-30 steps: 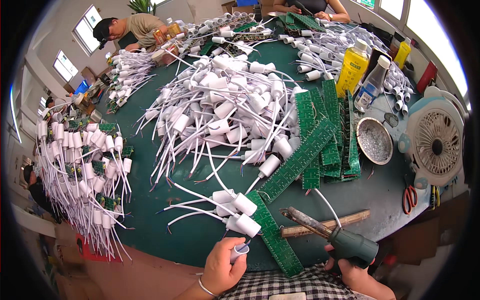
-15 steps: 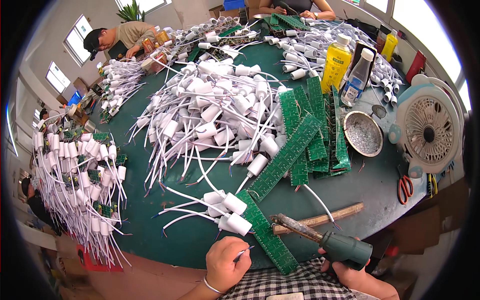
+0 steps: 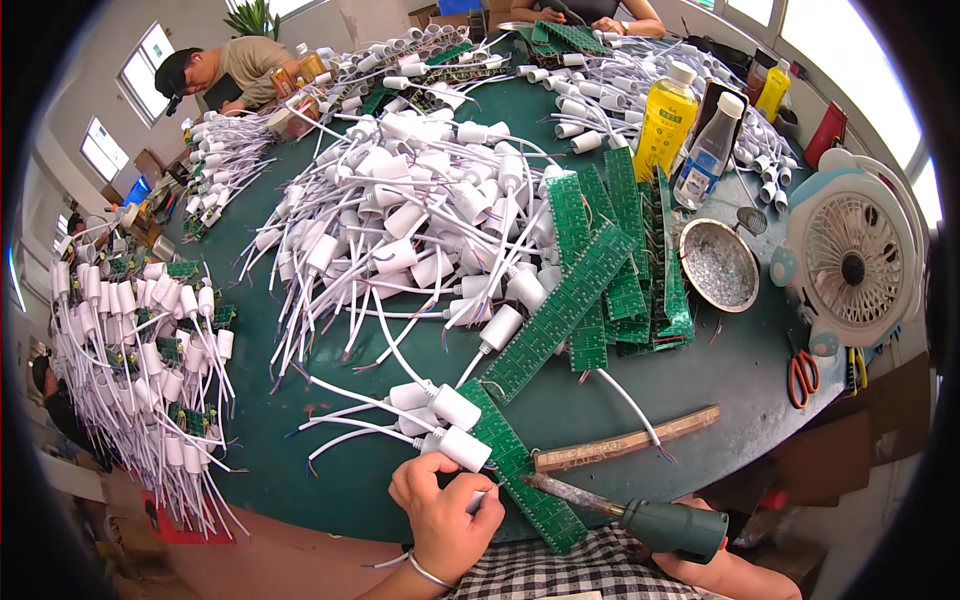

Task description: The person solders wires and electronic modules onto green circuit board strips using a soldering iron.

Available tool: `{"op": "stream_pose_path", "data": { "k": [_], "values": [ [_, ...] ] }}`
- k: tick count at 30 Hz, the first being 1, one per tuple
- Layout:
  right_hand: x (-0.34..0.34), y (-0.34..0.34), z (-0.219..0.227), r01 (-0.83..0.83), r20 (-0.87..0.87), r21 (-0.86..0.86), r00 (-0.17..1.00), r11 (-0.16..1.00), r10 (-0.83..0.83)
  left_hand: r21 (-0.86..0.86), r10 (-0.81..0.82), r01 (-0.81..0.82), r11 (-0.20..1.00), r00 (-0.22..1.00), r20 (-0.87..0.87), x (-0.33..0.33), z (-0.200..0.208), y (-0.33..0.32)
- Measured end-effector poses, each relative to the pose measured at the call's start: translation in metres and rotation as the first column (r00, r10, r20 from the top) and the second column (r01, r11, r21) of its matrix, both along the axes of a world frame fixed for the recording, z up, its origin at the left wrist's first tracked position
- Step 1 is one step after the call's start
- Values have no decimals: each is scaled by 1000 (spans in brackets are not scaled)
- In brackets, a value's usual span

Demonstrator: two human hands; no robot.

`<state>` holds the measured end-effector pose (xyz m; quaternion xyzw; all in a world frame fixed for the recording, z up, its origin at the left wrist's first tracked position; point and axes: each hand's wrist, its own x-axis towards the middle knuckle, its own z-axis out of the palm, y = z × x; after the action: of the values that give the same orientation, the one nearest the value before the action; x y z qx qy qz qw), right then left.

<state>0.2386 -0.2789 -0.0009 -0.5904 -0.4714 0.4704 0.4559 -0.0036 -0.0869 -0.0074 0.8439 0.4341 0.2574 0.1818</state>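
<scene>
Presumably hot-ended, rigid soldering iron (image 3: 640,518) wanted holding by its handle (image 3: 685,532): right hand (image 3: 690,572) clasped it; left hand (image 3: 440,515) pinched a mostly hidden pale piece (image 3: 477,501).

White fan (image 3: 853,262) near orange-handled scissors (image 3: 803,379), green plant (image 3: 254,19) beyond.

Soldering-iron handle (image 3: 674,530) — dark green
</scene>
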Motion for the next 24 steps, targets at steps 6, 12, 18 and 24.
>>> {"op": "stream_pose_path", "data": {
  "k": [6,12,18,24],
  "values": [
    [-9,17,13,26,216,51,976,998,-37,-19,14,-14,1000,1000,-1,3,2,1],
    [-10,19,14,-15,334,59,943,998,-5,-24,15,-16,1000,1000,-13,1,-4,1],
    [-12,19,16,-6,426,70,904,998,-24,5,16,-16,1000,1000,-24,6,0,2],
    [-6,20,18,-91,584,119,812,989,4,-2,25,-25,1000,999,-42,6,1,1]
  ]
}}
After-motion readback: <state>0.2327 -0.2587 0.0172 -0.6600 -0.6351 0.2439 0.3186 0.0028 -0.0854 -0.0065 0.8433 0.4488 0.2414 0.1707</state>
